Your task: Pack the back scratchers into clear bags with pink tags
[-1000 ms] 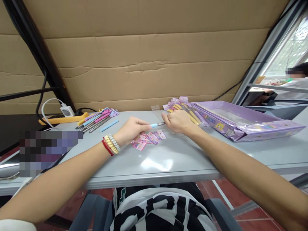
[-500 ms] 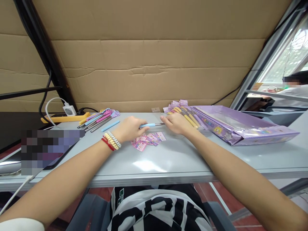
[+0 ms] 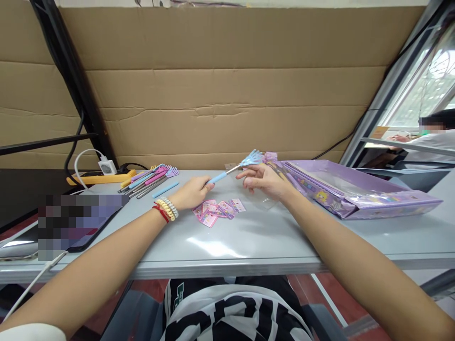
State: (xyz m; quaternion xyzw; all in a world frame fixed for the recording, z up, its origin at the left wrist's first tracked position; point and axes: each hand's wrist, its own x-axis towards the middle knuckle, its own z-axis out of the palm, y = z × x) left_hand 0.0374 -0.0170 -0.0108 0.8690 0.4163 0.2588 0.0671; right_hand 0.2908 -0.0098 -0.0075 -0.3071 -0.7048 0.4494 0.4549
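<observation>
My left hand, with beaded bracelets and a red cord at the wrist, is closed round the handle of a light blue back scratcher. Its metal rod points up to the right and ends in a blue claw head. My right hand is beside that head, fingers bent but apart, gripping nothing I can see. Under the right hand is what looks like a clear plastic sleeve. Small pink and purple cards lie spread on the table between my hands.
Several back scratchers lie at the left, near a loose blue tube. A purple box stands at the right. At the left are a phone-like device and a charger. Cardboard walls the back. Another person sits far right.
The blue back scratcher's claw head has come into view, raised and tilted up. My right hand has let go of its rod and its fingers have spread. The view has shifted slightly.
</observation>
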